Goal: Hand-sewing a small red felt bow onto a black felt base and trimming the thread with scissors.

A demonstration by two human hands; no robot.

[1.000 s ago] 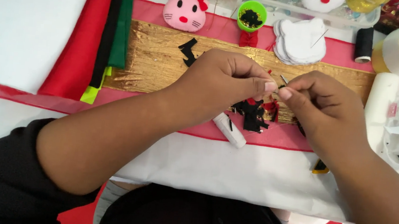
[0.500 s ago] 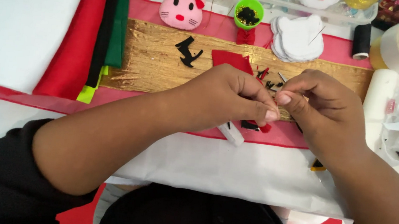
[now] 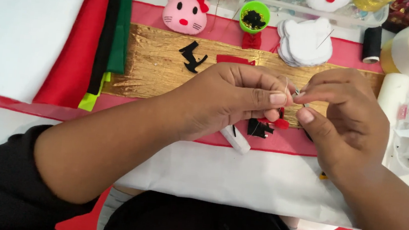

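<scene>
While the left hand (image 3: pixel 225 102) and right hand (image 3: pixel 344 118) keep their grips pinched shut on a thin metal needle (image 3: pixel 300 95) above the gold fabric strip (image 3: pixel 154 67), the small red felt piece (image 3: pixel 280 122) now hangs just below the fingertips.

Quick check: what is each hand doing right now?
Left hand: closed, pinching a thin thread.
Right hand: closed, fingertips pinched on a needle.

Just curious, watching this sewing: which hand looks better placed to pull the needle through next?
Probably the right hand: its fingertips pinch at the thin needle, while the left hand is closed around the small red piece, steadying it.
</scene>
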